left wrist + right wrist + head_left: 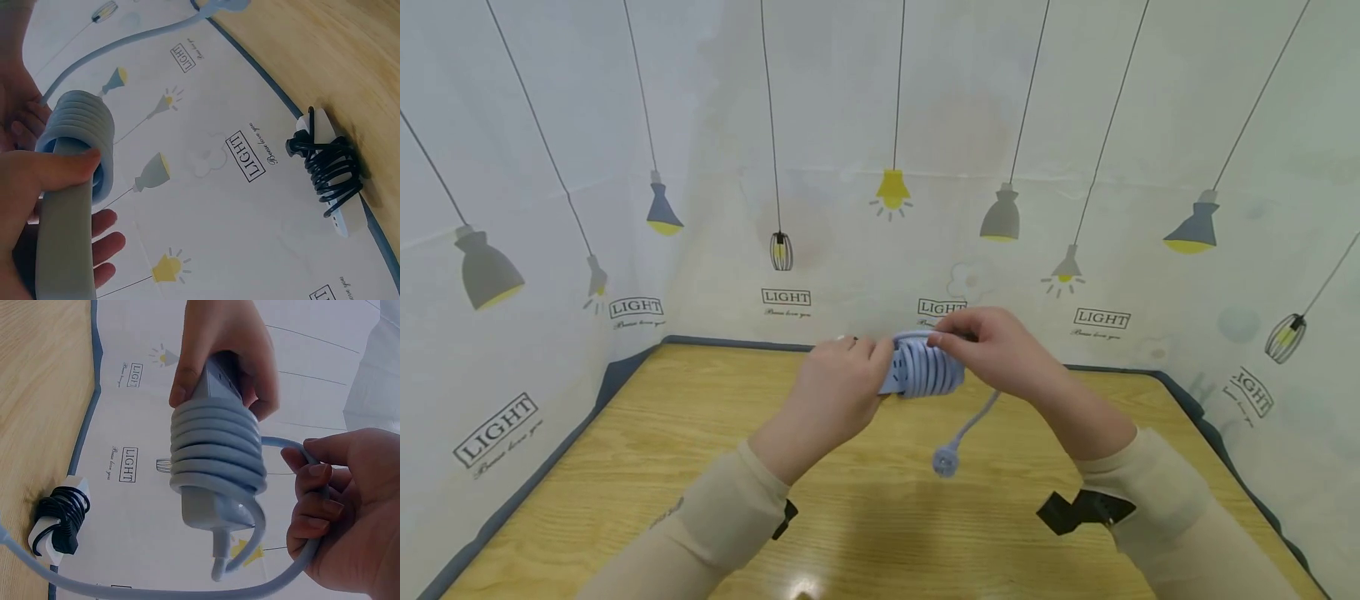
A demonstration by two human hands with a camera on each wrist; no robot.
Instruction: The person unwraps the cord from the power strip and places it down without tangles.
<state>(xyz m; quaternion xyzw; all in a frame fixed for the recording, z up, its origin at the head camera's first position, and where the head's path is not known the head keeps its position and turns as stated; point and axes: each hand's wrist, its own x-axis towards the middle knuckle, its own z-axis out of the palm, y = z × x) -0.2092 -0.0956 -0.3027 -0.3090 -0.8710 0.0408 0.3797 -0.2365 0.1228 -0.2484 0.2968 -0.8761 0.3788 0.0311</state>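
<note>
Between our hands the power strip [917, 372] lies crosswise, seemingly level; left hand [838, 392] clasps its end, right hand [992, 350] pinches its cord [312, 550].

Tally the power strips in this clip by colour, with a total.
Blue-grey power strip, cord partly wound round it, held by the left hand while the right hand grips the loose cord: 1
White power strip, wrapped in black cord, lying at the table's back edge: 1
Total: 2
</note>
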